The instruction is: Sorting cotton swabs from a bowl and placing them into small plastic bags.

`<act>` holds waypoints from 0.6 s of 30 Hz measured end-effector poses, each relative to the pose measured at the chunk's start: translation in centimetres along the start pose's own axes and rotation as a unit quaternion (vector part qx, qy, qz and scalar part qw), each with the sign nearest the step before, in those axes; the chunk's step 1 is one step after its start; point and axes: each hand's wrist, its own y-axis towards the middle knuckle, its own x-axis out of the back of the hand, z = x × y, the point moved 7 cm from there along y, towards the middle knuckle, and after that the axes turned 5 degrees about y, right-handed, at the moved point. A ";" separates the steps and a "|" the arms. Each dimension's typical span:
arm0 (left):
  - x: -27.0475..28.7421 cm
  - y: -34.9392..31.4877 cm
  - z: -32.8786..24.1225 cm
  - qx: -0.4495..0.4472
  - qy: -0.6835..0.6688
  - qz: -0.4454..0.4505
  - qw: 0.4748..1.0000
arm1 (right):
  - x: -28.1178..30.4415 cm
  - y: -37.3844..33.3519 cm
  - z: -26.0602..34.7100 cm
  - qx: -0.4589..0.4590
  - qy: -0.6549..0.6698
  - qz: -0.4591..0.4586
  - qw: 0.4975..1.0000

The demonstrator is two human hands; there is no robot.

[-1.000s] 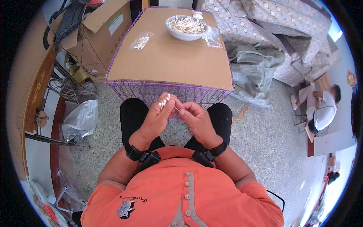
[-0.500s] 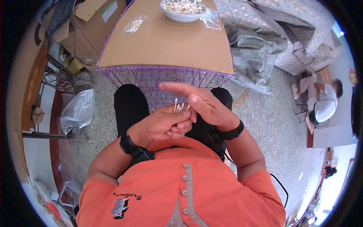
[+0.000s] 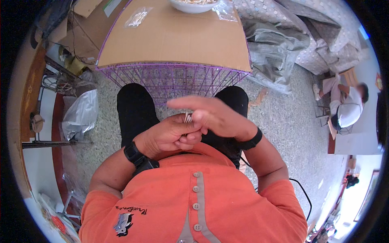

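Observation:
Above my lap, my left hand (image 3: 172,133) is closed around a small bunch of cotton swabs (image 3: 187,118), whose white tips stick up past the thumb. My right hand (image 3: 221,117) is held flat against the top of the bunch, fingers stretched out to the left and thumb beside the swabs. The lower part of the bunch is hidden in the left fist. Beyond my knees, a clear bag of cotton swabs (image 3: 139,17) lies on a cardboard sheet (image 3: 174,44). A white bowl (image 3: 194,7) heaped with swabs stands at its far edge, partly cut off.
The cardboard rests on a purple wire cage (image 3: 174,77). Another clear plastic bag (image 3: 225,11) lies beside the bowl. Grey plastic sacks (image 3: 275,52) are piled at right. A person in white (image 3: 350,107) sits far right. At left are a plastic sheet (image 3: 81,113) and cardboard boxes (image 3: 87,30).
My right hand has come down over the swabs, so fewer tips show. The view has tilted slightly, and the bowl sits higher, partly out of the picture.

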 end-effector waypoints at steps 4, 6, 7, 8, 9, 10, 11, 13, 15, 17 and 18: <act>1.0 0.3 0.2 -0.027 0.032 -0.019 0.999 | -1.2 0.1 -0.1 0.004 -0.057 0.029 0.998; 1.5 0.3 0.7 -0.023 0.020 -0.023 0.999 | -1.5 -0.3 -0.5 0.008 -0.040 0.013 0.999; 1.6 0.2 0.8 -0.021 0.008 -0.027 0.999 | -1.3 -0.4 -0.5 0.011 -0.023 -0.001 1.000; 1.6 0.3 0.5 -0.022 0.007 -0.028 0.999 | -0.3 -0.5 -0.4 0.011 -0.028 -0.036 0.999; 1.4 0.3 -0.1 -0.019 0.032 -0.034 0.999 | 0.3 -0.6 -0.1 0.011 -0.026 -0.035 0.999; 1.3 0.2 -0.5 -0.016 0.056 -0.041 0.997 | 1.5 -0.8 0.2 0.000 -0.026 -0.071 0.997; 1.1 -0.1 -0.6 -0.016 0.054 -0.043 0.997 | 2.6 -1.1 0.2 -0.012 -0.025 -0.107 0.994; 0.7 -0.3 -0.9 -0.007 0.149 -0.050 0.988 | 2.8 -1.4 0.1 -0.009 -0.058 -0.095 0.994; 0.9 -0.4 -0.9 -0.007 0.173 -0.057 0.983 | 2.4 -1.6 -0.4 -0.016 -0.072 -0.098 0.992; 1.0 -0.4 -0.6 -0.005 0.194 -0.063 0.979 | 1.2 -0.9 -0.4 0.011 -0.078 -0.099 0.992; 1.3 -0.3 -0.8 -0.022 0.192 -0.074 0.978 | 0.9 -0.5 -0.1 0.042 -0.087 -0.097 0.991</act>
